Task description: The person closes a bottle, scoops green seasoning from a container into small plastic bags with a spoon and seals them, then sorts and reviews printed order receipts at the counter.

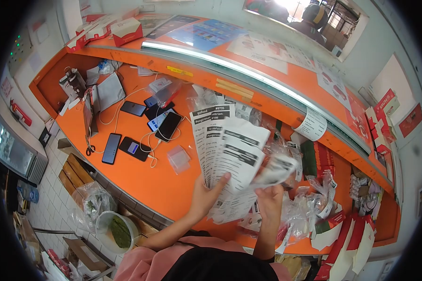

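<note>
My left hand grips a fanned stack of printed order receipts in front of my chest, its thumb pressed on the front slips. Their dark header bands and lines of text face me. At the right of the stack, my right hand pinches a single receipt, which is tilted and smeared by motion. Whether that slip still touches the stack, I cannot tell. Behind and right of my hands, clear plastic bags and red-and-white boxes lie on the orange counter.
Several phones with white cables lie on the counter's left side, near scissors. A lit raised shelf runs along the back. A white bucket stands at lower left. People show through the window.
</note>
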